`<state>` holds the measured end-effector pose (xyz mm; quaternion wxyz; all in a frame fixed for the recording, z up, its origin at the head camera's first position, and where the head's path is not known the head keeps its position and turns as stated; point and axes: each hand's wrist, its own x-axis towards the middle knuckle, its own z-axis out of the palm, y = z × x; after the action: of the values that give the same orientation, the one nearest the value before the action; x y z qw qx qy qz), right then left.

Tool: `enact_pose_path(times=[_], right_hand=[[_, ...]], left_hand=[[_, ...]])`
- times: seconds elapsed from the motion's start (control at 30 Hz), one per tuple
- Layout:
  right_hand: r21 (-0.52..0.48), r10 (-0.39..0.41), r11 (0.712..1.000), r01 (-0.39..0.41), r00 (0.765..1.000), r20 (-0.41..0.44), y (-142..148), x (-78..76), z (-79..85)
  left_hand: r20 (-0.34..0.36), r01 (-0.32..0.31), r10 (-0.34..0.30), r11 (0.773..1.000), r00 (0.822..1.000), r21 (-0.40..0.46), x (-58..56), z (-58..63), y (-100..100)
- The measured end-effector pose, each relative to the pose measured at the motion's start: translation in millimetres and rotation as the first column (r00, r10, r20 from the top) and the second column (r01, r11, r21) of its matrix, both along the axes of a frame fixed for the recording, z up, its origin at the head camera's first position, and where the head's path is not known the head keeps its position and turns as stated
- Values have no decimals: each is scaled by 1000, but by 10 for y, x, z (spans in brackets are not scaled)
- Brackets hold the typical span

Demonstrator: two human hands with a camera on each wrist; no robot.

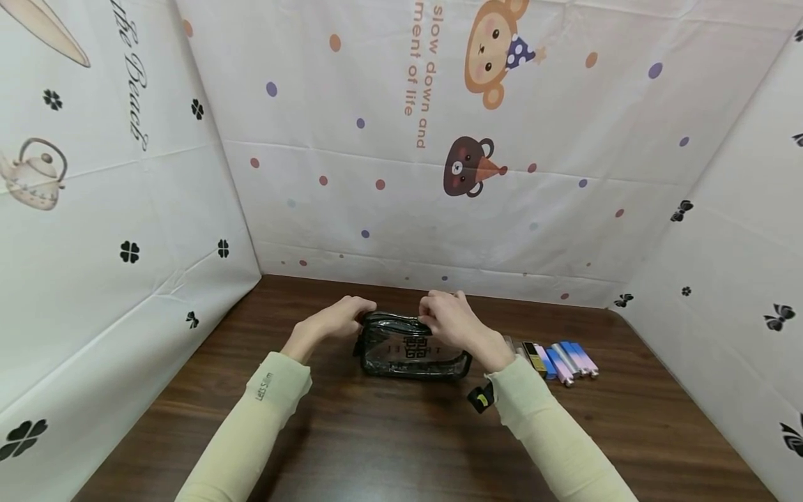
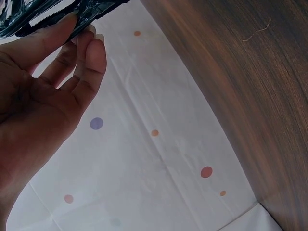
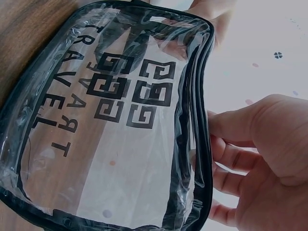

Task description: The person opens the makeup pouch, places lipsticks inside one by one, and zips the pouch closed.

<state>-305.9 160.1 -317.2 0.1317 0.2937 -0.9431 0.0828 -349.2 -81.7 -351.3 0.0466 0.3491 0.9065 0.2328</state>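
Note:
A clear plastic zip pouch (image 1: 389, 352) with black trim stands upright on the brown table. In the right wrist view, its see-through side (image 3: 130, 159) bears a black square pattern and the letters TRAVEL. My left hand (image 1: 339, 318) is at the pouch's upper left corner; in the left wrist view the thumb and fingers of that hand (image 2: 53, 82) pinch the black edge beside the zipper (image 2: 53, 17). My right hand (image 1: 453, 321) holds the top edge near the right end, thumb and curled fingers on the black rim in the right wrist view. The pouch looks empty.
Several small pink-and-blue sticks like lighters (image 1: 567, 359) lie in a row right of my right wrist, with a black-and-gold one (image 1: 535, 359) among them. A black piece with a yellow mark (image 1: 482, 397) is beside my right cuff. Patterned white sheets (image 1: 401, 230) wall the table.

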Motion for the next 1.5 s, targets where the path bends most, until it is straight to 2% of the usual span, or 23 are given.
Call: enact_pose_path(times=[0.47, 1.0, 1.27, 1.5], right_hand=[[3, -17, 1000, 17, 1000, 1, 64, 19, -8], [16, -12, 1000, 12, 999, 45, 121, 78, 59], [20, -13, 1000, 12, 998, 63, 144, 51, 64], [24, 3, 1000, -4, 998, 70, 166, 18, 81]], left_hand=[[1, -11, 11, 1000, 1000, -16, 14, -9, -31], [-19, -22, 21, 1000, 1000, -22, 60, -3, -22], [-7, -28, 28, 999, 1000, -38, 55, -7, 17], [2, -59, 59, 997, 998, -58, 36, -9, 40]])
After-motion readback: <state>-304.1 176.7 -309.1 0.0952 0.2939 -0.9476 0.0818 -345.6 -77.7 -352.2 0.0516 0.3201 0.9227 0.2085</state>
